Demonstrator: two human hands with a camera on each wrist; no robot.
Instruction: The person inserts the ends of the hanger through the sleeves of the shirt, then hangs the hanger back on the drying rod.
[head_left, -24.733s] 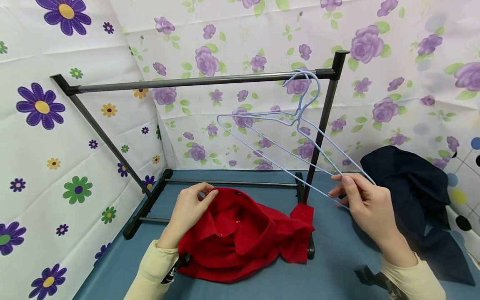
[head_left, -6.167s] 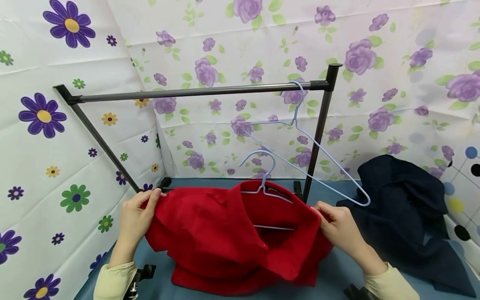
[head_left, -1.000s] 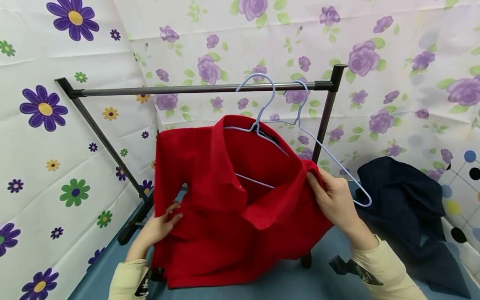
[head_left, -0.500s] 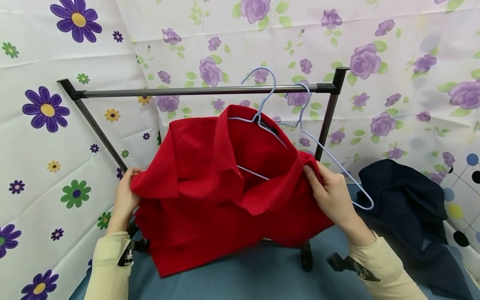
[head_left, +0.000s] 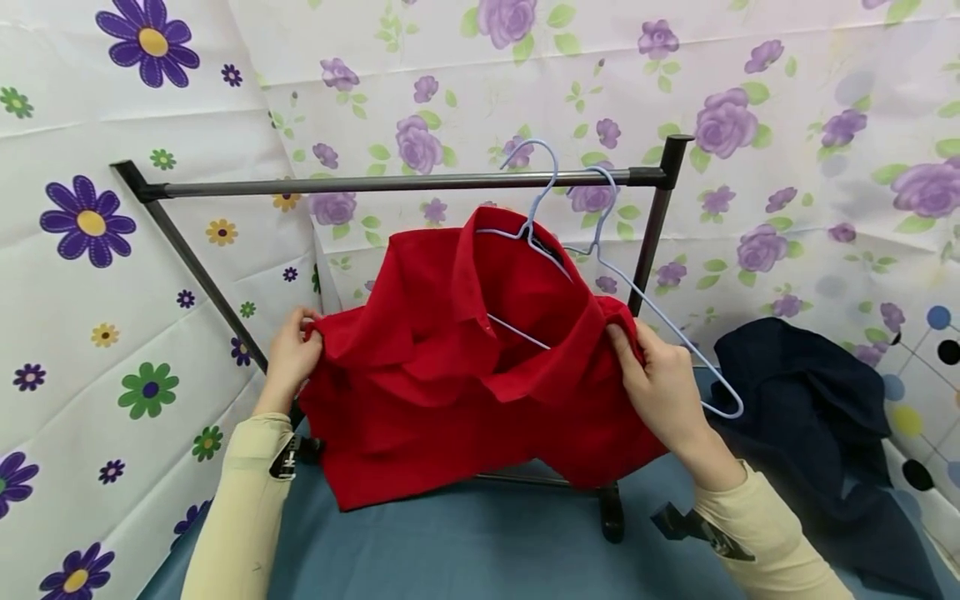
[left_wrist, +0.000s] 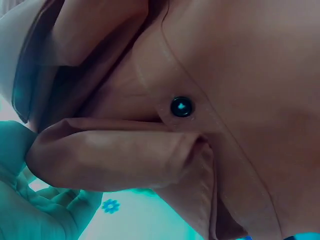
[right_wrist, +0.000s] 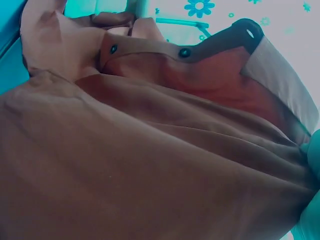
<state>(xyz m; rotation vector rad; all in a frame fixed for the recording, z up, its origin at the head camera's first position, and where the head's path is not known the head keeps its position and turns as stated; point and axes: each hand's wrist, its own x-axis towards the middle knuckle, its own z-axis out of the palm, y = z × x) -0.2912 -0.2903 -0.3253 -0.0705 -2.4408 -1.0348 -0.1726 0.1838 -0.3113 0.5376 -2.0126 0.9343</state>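
Observation:
A red collared shirt [head_left: 450,400] is held up in front of the rack, with a light blue wire hanger [head_left: 542,187] inside it. The hanger's hook rises out of the collar and overlaps the bar, its tip above it. My left hand [head_left: 294,354] pinches the cloth at the sleeve on the left. My right hand [head_left: 663,392] grips the bunched shoulder on the other side. In the left wrist view, a dark button [left_wrist: 181,106] shows on the cloth near a folded edge. The right wrist view shows the open front, the cloth tinted brown there.
A dark metal clothes rack [head_left: 390,183] stands on the blue-covered table [head_left: 465,550]. A second light blue hanger [head_left: 667,321] hangs near the bar's right end. Dark navy cloth [head_left: 810,417] lies crumpled at the right. Flowered sheets [head_left: 465,92] back the scene.
The red shirt, earlier lying low on the table, is now raised with the hanger inside. My left hand has gone from the shirt's front to its sleeve; my right keeps its shoulder grip.

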